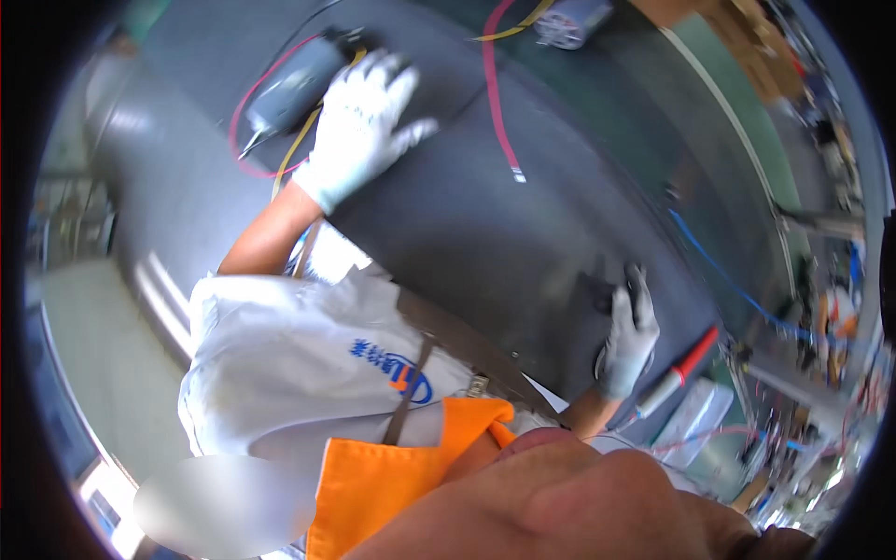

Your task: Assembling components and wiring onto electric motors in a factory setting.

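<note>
My left hand, in a white glove, is over the dark work surface with its fingers spread. Beside it lies a dark grey cylindrical motor-like part with a thin metal shaft, a looped pink wire and a yellow strip. I cannot tell whether the fingertips touch that part. My gloved right hand is low on the right, its fingers bent around a small black object. The fingers partly hide it and blur smears it, so its kind is unclear.
A pink-red strip with a pale tip crosses the far surface, near a grey cylindrical part. Right of my right hand lie a red and white stick-shaped tool and a clear plastic box. A blue cord runs along the right.
</note>
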Demonstrator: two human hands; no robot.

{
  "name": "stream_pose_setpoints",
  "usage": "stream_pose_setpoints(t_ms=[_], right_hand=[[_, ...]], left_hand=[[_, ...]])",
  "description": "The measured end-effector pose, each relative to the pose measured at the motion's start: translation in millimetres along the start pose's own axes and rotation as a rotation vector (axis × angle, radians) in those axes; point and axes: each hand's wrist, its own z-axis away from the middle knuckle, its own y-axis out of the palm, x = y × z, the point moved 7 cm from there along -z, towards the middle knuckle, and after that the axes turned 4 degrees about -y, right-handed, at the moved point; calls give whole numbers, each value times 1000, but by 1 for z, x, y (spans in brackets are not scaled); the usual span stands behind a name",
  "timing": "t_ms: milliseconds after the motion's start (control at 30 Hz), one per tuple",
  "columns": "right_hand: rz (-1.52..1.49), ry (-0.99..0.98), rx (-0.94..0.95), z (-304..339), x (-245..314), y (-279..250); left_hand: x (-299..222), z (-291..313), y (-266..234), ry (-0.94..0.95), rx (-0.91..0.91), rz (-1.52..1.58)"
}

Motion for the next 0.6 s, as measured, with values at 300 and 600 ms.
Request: stream_pose_setpoints(t_ms=[300, 600], right_hand=[[271, -189, 198, -22, 53, 60], [-143, -215, 379, 5, 63, 131]], left_hand=[[176, 12, 40, -510, 481, 69], [100, 50, 25, -636, 664, 1009]])
